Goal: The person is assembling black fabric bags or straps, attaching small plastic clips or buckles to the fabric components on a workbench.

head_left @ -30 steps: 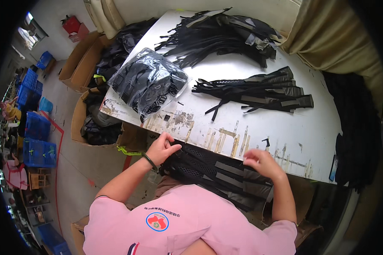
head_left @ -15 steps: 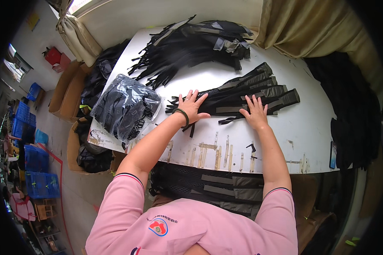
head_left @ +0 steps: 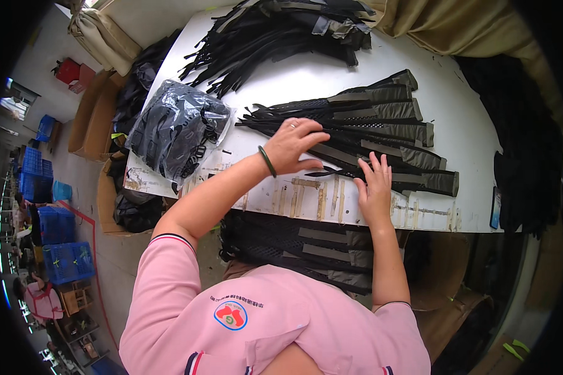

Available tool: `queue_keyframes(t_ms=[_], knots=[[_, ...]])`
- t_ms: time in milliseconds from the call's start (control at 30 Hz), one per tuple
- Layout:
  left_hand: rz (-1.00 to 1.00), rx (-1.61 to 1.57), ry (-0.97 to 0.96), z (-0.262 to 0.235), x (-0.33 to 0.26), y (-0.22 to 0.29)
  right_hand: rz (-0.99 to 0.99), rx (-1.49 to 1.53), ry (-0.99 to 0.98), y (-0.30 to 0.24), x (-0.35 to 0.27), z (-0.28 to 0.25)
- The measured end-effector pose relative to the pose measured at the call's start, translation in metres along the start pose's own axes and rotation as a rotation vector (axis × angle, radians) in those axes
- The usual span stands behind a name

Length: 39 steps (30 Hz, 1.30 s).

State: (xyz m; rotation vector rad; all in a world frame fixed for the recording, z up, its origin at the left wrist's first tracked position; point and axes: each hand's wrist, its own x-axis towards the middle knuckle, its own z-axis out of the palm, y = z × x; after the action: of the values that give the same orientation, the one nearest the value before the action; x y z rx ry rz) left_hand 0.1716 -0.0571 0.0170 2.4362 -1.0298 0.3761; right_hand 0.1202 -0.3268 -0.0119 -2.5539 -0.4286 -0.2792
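On the white table [head_left: 413, 215] lies a fan of black mesh strips with grey end pieces [head_left: 381, 112], narrow tails toward the left and wide ends toward the right. My left hand [head_left: 294, 147] rests over the narrow part of the fan, fingers slightly bent and thumb apart. Beside the nearest strip, my right hand [head_left: 375, 187] has its fingers spread, their tips touching the strip's edge. Neither hand appears to grip anything. To the left of my left hand sits a clear plastic bag [head_left: 178, 131] packed with black straps and buckles.
A second heap of black strips [head_left: 275, 37] lies at the table's far side. Black fabric [head_left: 522, 144] hangs over the right edge, near a phone-like flat object [head_left: 495, 209]. Cardboard boxes [head_left: 94, 119] stand at the left. More strips [head_left: 306, 247] lie below the front edge.
The strips have spread into a wider fan, with the nearest ones shifted toward me and to the right. My left hand's fingers have drawn closer together. The view has tilted down slightly.
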Motion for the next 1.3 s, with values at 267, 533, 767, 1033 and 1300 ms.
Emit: queue_keyframes(t_ms=[267, 533, 767, 1033, 1300], knots=[[-0.130, 0.193, 0.098, 0.055, -0.038, 0.036, -0.244, -0.016, -0.043, -0.037, 0.009, 0.021], [-0.510, -0.442, -0.252, 0.017, -0.070, 0.061, -0.187, 0.474, -0.286, -0.066, -0.009, 0.002], [-0.432, -0.018, -0.229, -0.012, -0.099, 0.076, -0.154, 0.693, -0.537, -0.108, 0.007, 0.030], [-0.643, -0.312, -0.230, -0.009, -0.138, 0.040, -0.281, 0.531, -0.456, -0.102, 0.005, 0.055], [-0.819, -0.564, -0.192, -0.024, -0.142, 0.050, -0.508, 0.366, -0.269, -0.140, 0.001, 0.046]])
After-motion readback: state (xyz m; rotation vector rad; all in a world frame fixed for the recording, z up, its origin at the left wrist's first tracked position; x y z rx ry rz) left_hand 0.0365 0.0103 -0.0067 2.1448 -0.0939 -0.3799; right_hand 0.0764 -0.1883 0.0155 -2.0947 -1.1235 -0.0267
